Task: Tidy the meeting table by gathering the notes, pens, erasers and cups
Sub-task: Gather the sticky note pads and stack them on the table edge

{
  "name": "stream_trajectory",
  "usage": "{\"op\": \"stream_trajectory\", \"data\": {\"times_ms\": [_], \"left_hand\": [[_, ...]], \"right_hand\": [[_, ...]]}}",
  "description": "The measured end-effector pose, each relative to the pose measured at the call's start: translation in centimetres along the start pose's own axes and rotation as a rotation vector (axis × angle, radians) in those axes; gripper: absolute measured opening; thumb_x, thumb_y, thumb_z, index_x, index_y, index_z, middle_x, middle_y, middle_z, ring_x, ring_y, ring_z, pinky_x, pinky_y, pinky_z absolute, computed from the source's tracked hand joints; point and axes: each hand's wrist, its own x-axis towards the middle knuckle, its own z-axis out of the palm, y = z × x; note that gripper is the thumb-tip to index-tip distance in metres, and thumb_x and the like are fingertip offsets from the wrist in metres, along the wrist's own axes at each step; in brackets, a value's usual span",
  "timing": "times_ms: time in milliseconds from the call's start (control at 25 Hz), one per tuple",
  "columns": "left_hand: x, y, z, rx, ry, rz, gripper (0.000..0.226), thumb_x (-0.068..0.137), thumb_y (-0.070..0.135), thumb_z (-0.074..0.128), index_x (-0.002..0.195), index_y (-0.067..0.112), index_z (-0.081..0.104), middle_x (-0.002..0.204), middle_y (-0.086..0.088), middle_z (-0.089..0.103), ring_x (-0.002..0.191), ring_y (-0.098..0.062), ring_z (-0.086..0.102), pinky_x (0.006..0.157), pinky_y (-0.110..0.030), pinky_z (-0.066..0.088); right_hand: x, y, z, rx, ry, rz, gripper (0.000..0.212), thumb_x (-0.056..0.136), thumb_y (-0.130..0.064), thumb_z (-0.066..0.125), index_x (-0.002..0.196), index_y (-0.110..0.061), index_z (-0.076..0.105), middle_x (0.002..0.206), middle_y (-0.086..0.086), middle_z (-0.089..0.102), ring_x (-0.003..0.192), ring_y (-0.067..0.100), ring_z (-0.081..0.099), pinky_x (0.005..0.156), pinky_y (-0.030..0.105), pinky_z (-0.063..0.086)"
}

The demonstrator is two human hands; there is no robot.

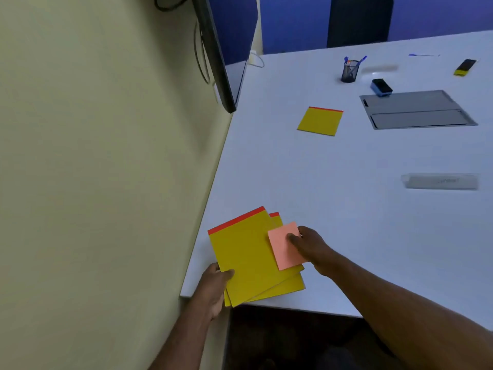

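My left hand (214, 285) grips the lower left corner of a small stack of yellow notepads (246, 256) with red top strips, at the near left corner of the white table (333, 188). My right hand (310, 247) pinches a pink sticky note (284, 245) that lies over the stack's right edge. Another yellow notepad (321, 121) lies alone farther up the table. A mesh pen cup (349, 71) holds blue pens. Beside it sits a black and blue eraser (381, 87). A second eraser (465, 67), black and yellow, and a loose blue pen (423, 55) lie at the far right.
A cream wall (93, 169) runs along the table's left side, with a dark screen (217, 54) mounted on it. A grey cable hatch (416, 109) is set into the table. A clear ruler-like strip (441, 181) lies at mid right. A dark chair back (358, 21) stands beyond the table.
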Motion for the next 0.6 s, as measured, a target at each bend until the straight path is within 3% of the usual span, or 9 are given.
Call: {"op": "stream_trajectory", "data": {"times_ms": [80, 200, 320, 440, 520, 600], "left_hand": [[1.7, 0.3, -0.7, -0.036, -0.014, -0.019, 0.027, 0.098, 0.002, 0.049, 0.125, 0.007, 0.051, 0.124, -0.017, 0.058, 0.090, -0.026, 0.062, 0.077, -0.041, 0.053], [6.1, 1.4, -1.2, -0.046, -0.001, -0.043, 0.033, 0.098, 0.003, 0.048, 0.130, 0.012, 0.047, 0.127, -0.015, 0.057, 0.099, -0.031, 0.060, 0.085, -0.047, 0.051], [8.3, 2.3, -1.4, -0.025, 0.056, -0.063, 0.036, 0.098, 0.004, 0.050, 0.131, 0.017, 0.047, 0.132, -0.015, 0.057, 0.108, -0.033, 0.058, 0.093, -0.051, 0.048], [11.0, 3.5, -1.0, -0.030, 0.101, -0.101, 0.030, 0.098, 0.004, 0.050, 0.124, 0.020, 0.050, 0.130, -0.015, 0.057, 0.109, -0.034, 0.058, 0.090, -0.051, 0.049], [11.6, 3.9, -0.8, -0.061, 0.075, -0.110, 0.029, 0.099, 0.004, 0.049, 0.122, 0.021, 0.051, 0.129, -0.013, 0.059, 0.108, -0.034, 0.059, 0.089, -0.050, 0.050], [13.1, 4.4, -0.3, -0.076, 0.066, -0.121, 0.028, 0.099, 0.005, 0.049, 0.119, 0.024, 0.053, 0.124, -0.010, 0.061, 0.104, -0.031, 0.061, 0.083, -0.048, 0.052]], "right_hand": [[1.1, 0.2, 0.8, 0.049, 0.010, 0.047, 0.036, 0.100, -0.028, 0.046, 0.131, -0.009, 0.049, 0.123, 0.009, 0.057, 0.109, 0.027, 0.055, 0.089, 0.043, 0.049], [5.6, 0.3, 0.2, 0.094, 0.079, 0.086, 0.033, 0.099, -0.027, 0.048, 0.126, -0.009, 0.053, 0.121, 0.010, 0.059, 0.109, 0.029, 0.056, 0.095, 0.049, 0.049], [9.1, 1.6, -1.7, 0.099, 0.205, 0.108, 0.020, 0.096, -0.023, 0.052, 0.109, -0.009, 0.060, 0.114, 0.013, 0.063, 0.104, 0.032, 0.058, 0.090, 0.044, 0.048], [13.9, 2.1, -3.8, -0.034, 0.209, 0.193, 0.017, 0.093, -0.023, 0.054, 0.098, -0.007, 0.061, 0.103, 0.013, 0.064, 0.103, 0.034, 0.060, 0.086, 0.042, 0.048], [14.7, 1.9, -4.7, -0.217, 0.259, 0.220, 0.030, 0.092, -0.028, 0.056, 0.112, -0.006, 0.060, 0.112, 0.014, 0.065, 0.107, 0.032, 0.058, 0.089, 0.039, 0.046], [15.4, 1.2, -5.5, -0.411, 0.423, 0.191, 0.049, 0.090, -0.035, 0.058, 0.130, -0.008, 0.052, 0.130, 0.014, 0.059, 0.120, 0.034, 0.051, 0.097, 0.041, 0.042]]}}
